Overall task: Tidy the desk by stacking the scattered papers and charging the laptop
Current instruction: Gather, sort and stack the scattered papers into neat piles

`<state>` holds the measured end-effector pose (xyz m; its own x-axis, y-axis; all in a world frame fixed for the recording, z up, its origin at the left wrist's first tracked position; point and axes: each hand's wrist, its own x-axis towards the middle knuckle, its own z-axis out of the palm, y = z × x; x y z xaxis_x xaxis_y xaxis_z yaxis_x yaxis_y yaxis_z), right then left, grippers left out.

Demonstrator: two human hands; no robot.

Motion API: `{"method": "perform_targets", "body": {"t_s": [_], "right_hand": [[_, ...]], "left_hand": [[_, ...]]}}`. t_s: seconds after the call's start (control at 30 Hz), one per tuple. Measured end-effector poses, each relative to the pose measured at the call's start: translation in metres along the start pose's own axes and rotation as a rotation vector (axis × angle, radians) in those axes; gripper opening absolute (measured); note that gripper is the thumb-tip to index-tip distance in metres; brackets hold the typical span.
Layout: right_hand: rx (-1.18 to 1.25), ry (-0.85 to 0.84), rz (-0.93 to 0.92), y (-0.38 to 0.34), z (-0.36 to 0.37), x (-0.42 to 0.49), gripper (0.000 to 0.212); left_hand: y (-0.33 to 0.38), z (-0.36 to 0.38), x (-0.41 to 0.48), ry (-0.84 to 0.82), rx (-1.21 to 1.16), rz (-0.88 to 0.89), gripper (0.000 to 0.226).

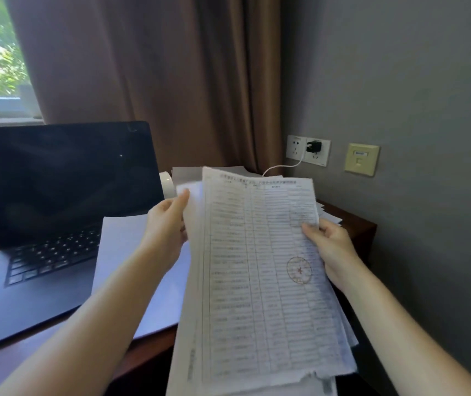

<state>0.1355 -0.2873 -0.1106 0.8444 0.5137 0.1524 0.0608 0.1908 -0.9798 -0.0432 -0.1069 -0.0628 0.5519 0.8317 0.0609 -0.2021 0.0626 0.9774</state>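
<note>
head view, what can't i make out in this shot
Head view only:
- Print on the held papers: blurred, unreadable.
- Free end of the cable from the charger: hidden behind the papers, so where it ends is unknown.
- The white object beside the laptop: mostly covered by the papers.
- The laptop's left side: cut off by the frame edge.
</note>
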Motion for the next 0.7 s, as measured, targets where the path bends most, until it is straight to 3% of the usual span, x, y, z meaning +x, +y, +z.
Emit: {"method": "perform_targets", "body": {"t_s": [0.07, 0.23, 0.33, 0.47, 0.6, 0.7], "right_hand": [[-0.02, 0.063, -0.039, -0.008, 0.006, 0.005, 0.02], [-0.034, 0.125, -0.168, -0.038, 0.029, 0.015, 0.027], [-0.037, 0.083, -0.224, -0.061, 0.042, 0.023, 0.026], [0.066, -0.048, -0.23, -0.097, 0.065, 0.031, 0.059], [0.038, 0.001, -0.524, -0.127, 0.098, 0.025, 0.039], [0.066, -0.126, -0.583, -0.129, 0.118, 0.016, 0.029]], "left_hand": [[0.003, 0.006, -0.008, -0.1, -0.043, 0.017, 0.037], [0.007, 0.018, -0.027, -0.272, 0.263, 0.233, 0.032], [0.037, 0.011, -0.019, -0.235, 0.414, 0.432, 0.039], [0.089, -0.002, -0.009, -0.166, 0.368, 0.602, 0.029], [0.116, -0.011, -0.005, -0.062, 0.253, 0.725, 0.03], [0.113, -0.02, 0.0, -0.035, 0.223, 0.722, 0.03]]}}
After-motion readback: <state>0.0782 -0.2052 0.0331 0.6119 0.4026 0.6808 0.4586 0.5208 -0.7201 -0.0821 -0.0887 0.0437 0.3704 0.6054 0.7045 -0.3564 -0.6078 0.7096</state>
